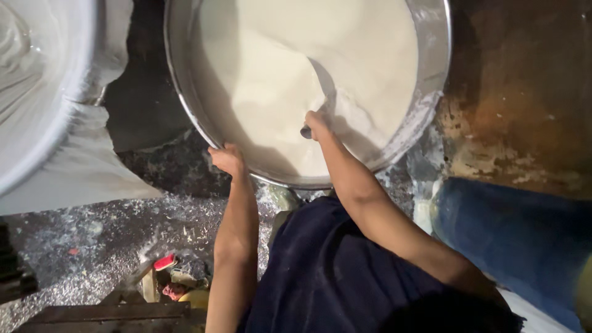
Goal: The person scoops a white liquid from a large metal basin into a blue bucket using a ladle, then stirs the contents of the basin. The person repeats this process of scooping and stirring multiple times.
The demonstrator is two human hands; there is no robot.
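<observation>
A big round metal vessel [431, 80] full of pale white powder [290, 68] stands in front of me. My left hand [227, 158] rests on its near rim, fingers curled over the edge. My right hand [316, 123] reaches inside the vessel and is closed around a dark handle of a tool whose other end is buried in the powder. A groove runs through the powder above that hand.
A second large container draped with white cloth [55, 111] sits at the left. The dark floor [92, 246] is dusted with white spill. A blue sack [518, 240] lies at the right, a stained wall [524, 92] above it. Small scraps and wooden boards [117, 311] lie bottom left.
</observation>
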